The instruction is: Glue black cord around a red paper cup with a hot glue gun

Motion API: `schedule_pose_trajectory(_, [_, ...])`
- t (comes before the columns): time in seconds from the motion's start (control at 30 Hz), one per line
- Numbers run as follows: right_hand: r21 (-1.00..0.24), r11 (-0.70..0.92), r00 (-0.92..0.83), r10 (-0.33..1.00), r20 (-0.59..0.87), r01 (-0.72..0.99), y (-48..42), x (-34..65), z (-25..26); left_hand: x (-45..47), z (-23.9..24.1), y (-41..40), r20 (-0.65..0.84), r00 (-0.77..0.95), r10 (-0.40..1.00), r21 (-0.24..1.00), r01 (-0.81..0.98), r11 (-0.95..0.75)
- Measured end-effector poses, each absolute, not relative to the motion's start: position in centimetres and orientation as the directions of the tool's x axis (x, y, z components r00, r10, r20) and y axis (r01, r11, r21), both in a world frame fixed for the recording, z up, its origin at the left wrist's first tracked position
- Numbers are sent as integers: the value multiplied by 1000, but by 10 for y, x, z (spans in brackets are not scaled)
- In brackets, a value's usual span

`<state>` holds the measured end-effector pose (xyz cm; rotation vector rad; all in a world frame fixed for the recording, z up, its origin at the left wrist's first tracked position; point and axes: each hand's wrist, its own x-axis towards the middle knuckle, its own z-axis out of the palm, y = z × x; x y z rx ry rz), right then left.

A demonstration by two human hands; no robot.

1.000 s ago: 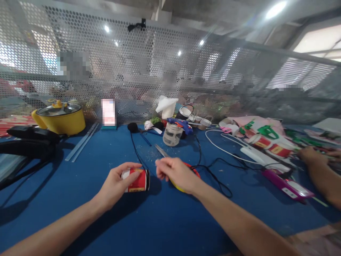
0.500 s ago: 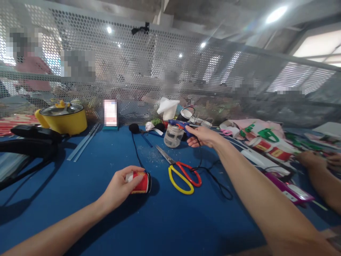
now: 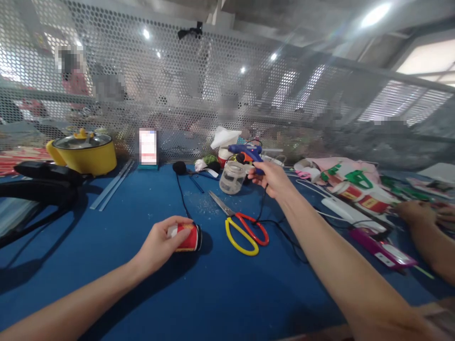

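My left hand [image 3: 159, 244] is wrapped round a small red paper cup [image 3: 189, 237] lying on its side on the blue table [image 3: 220, 293]. My right hand [image 3: 272, 179] grips a blue glue gun [image 3: 247, 152] by its handle and holds it lifted just above a small clear jar [image 3: 232, 177]. The gun's black cable [image 3: 273, 222] trails down to the table. Scissors [image 3: 241, 225] with one red and one yellow handle lie between my two hands.
A yellow pot [image 3: 84, 152] with a lid stands at the back left before a perforated metal screen [image 3: 199, 90]. Red cups and green paper scraps [image 3: 355, 187] clutter the right side. Another person's hands [image 3: 419, 210] work at the far right. A purple flat case [image 3: 382, 248] lies near them.
My right hand left the scissors, reached to the back of the table, took the glue gun and lifted it off the surface. My left hand stayed on the cup.
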<state>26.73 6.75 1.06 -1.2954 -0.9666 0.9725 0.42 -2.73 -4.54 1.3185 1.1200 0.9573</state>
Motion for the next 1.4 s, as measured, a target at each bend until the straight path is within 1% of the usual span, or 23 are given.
schedule_pose_trajectory(0.03, [-996, 70, 289, 956, 51, -55, 62, 266, 14, 4, -45, -27, -54, 224, 973, 996, 85, 36])
schedule_pose_trajectory(0.1, [-990, 101, 199, 977, 79, -100, 47, 261, 22, 3, -44, -27, -18, 222, 975, 995, 98, -4])
schedule_pose_trajectory(0.13, [-989, 86, 102, 992, 73, -124, 39, 258, 24, 3, -43, -28, -6, 220, 975, 993, 114, -20])
schedule_pose_trajectory(0.2, [-992, 8, -10, 1000, 10, -122, 22, 249, 25, 3, -42, -29, 26, 232, 972, 986, 153, -63])
schedule_pose_trajectory(0.27, [-990, -62, -49, 997, -56, -123, 9, 236, 20, 3, -40, -30, 61, 245, 968, 976, 189, -110])
schedule_pose_trajectory(0.33, [-984, -99, -98, 992, -85, -146, -1, 220, 9, 4, -39, -32, 105, 264, 959, 964, 210, -163])
schedule_pose_trajectory(0.43, [-994, -55, -178, 983, -37, -99, -9, 197, -11, 4, -39, -36, 152, 287, 946, 950, 222, -220])
schedule_pose_trajectory(0.53, [-999, 18, -243, 970, 29, -50, -14, 184, -25, 4, -40, -38, 153, 296, 943, 939, 253, -232])
schedule_pose_trajectory(0.7, [-981, -30, -352, 935, 41, -193, -20, 176, -30, 4, -41, -37, 128, 330, 935, 918, 317, -238])
schedule_pose_trajectory(0.8, [-978, -34, -390, 920, 49, -203, -22, 175, -30, 6, -40, -37, 127, 340, 932, 914, 326, -243])
schedule_pose_trajectory(0.9, [-991, 20, -366, 928, 68, -134, -22, 176, -28, 8, -39, -37, 125, 326, 937, 912, 334, -238])
schedule_pose_trajectory(1.0, [-986, 162, -294, 945, 143, 41, -23, 184, -21, 8, -37, -36, 124, 301, 945, 913, 339, -228])
schedule_pose_trajectory(1.07, [-971, 214, -250, 951, 182, 108, -24, 193, -16, 7, -37, -35, 132, 285, 950, 912, 341, -229])
schedule_pose_trajectory(1.13, [-977, 195, -204, 964, 173, 91, -25, 201, -11, 5, -37, -32, 131, 262, 956, 906, 360, -223])
schedule_pose_trajectory(1.23, [-991, 97, -183, 980, 79, 93, -27, 213, -4, 2, -39, -28, 95, 219, 971, 887, 424, -182])
schedule_pose_trajectory(1.3, [-982, 51, -221, 975, 9, 182, -30, 218, -2, 1, -41, -26, 76, 199, 977, 883, 442, -159])
schedule_pose_trajectory(1.4, [-957, 35, -295, 954, -54, 288, -35, 220, -5, -1, -43, -23, 83, 198, 977, 878, 450, -166])
